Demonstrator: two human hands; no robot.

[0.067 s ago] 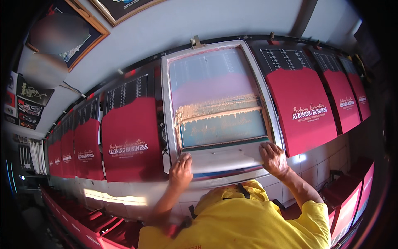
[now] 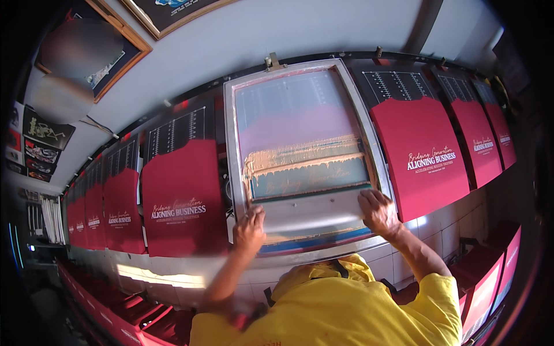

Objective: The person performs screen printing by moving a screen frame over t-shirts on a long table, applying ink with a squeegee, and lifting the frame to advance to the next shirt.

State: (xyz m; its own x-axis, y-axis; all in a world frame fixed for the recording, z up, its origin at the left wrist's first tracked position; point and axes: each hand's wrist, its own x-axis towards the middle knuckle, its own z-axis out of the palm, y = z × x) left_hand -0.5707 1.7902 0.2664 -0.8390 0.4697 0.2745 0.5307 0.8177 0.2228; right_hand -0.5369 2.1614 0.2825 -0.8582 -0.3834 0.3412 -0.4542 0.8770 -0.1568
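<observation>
My left hand [image 2: 250,232] and my right hand [image 2: 379,213] are closed on the two ends of a wide, pale squeegee [image 2: 311,213]. Its dark blade edge presses against the mesh in the near part of a metal-framed printing screen [image 2: 230,124]. Beyond the blade, the mesh shows a teal stencil area [image 2: 311,177] with faint lettering. A thick, ragged band of tan ink [image 2: 306,151] crosses it farther up. Through the pale mesh at the far half, a red shirt and a dark marked board show dimly.
Red printed shirts lie on boards along the table, one [image 2: 183,196] left of the screen and another [image 2: 424,155] right, with several more beyond. A clamp [image 2: 274,61] stands at the screen's far edge. Folded red cloth [image 2: 109,294] is at lower left, with more at lower right.
Both hands have moved the squeegee a short way up the screen, away from my body. More of the blue and tan strip behind it now shows.
</observation>
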